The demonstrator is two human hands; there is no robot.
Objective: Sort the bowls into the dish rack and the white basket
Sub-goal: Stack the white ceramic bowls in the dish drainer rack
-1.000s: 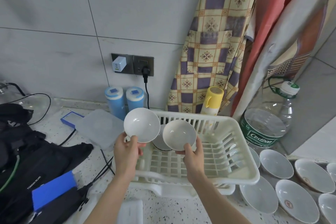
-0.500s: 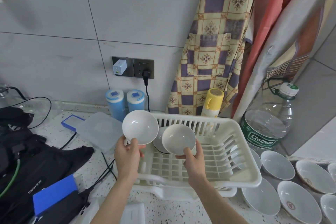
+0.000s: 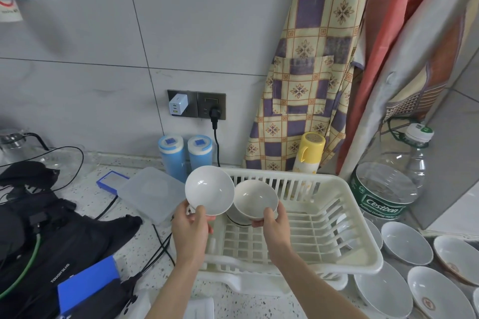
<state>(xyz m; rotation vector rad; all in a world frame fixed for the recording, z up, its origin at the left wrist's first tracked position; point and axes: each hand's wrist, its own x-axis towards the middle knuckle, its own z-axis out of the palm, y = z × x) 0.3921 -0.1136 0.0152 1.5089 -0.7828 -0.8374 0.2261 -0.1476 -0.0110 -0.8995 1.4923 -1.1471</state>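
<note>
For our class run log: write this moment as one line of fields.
left hand: holds white bowl | right hand: holds second bowl | both over white basket | spare bowls at right

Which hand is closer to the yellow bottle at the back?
The right hand. It holds a bowl over the basket, below and left of the yellow bottle. The left hand holds another bowl farther left.
</note>
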